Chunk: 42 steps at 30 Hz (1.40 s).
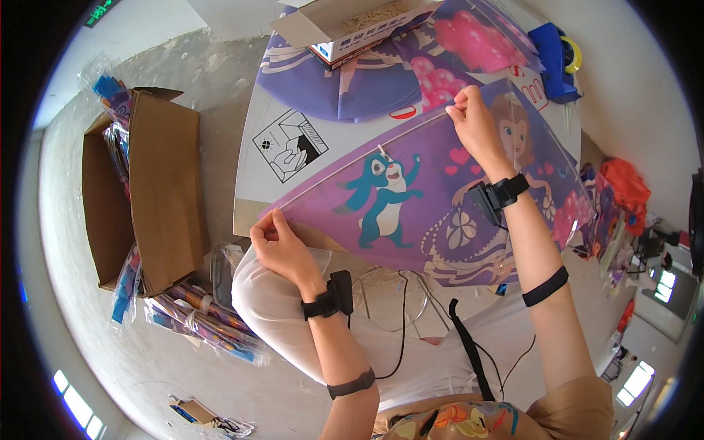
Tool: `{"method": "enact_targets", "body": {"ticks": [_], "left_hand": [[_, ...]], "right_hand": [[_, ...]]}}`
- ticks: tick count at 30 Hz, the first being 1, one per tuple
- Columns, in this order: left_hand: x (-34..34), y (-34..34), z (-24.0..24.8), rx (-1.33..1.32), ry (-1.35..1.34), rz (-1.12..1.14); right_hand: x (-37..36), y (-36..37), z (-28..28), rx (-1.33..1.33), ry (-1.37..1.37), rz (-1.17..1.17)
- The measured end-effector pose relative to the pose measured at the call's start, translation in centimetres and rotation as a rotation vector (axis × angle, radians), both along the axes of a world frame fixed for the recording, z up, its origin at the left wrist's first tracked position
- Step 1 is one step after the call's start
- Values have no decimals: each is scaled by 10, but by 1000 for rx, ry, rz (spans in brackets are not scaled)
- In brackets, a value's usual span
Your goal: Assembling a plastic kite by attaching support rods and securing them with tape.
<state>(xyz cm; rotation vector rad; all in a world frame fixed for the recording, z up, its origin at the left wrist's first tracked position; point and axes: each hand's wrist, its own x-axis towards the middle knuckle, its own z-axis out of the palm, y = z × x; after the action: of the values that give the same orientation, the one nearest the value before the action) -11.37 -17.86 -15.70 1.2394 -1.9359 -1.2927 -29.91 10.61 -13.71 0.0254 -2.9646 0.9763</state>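
A purple kite, printed with a teal rabbit and a princess figure, stretches across the near edge of the table and over my lap. A thin pale rod runs along its far edge, with a small whitish fitting midway. At the kite's left corner my left hand is closed in a pinch on the edge. My right hand pinches the same edge farther right, near the rod's other end. The fingertips partly hide what lies between them.
More purple printed sheets lie on the white table. An open carton of small tan pieces stands on them. A blue tape dispenser sits far right. Left on the floor are a cardboard box and bagged bundles.
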Motion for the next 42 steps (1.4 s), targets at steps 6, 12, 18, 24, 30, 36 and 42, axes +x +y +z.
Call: {"method": "enact_targets", "body": {"ticks": [6, 12, 18, 24, 30, 36, 42], "left_hand": [[0, -1, -3, -47, -21, 4], [-1, -2, -2, -34, -15, 5], [-2, 0, 0, -41, -34, 11], [-2, 0, 2, -32, -44, 13], [-3, 0, 5, -66, -64, 11], [-4, 1, 1, -91, -42, 8], [-3, 1, 1, -109, -51, -3]], "right_hand": [[0, 0, -3, -3, -2, -7], [-2, 1, -5, 11, -10, -16], [-3, 3, -6, 10, -14, -15], [-3, 2, -7, 23, -8, -8], [-5, 3, -9, 27, -29, -12], [-8, 6, -9, 43, -9, 5], [-10, 6, -9, 68, 4, 20]]}}
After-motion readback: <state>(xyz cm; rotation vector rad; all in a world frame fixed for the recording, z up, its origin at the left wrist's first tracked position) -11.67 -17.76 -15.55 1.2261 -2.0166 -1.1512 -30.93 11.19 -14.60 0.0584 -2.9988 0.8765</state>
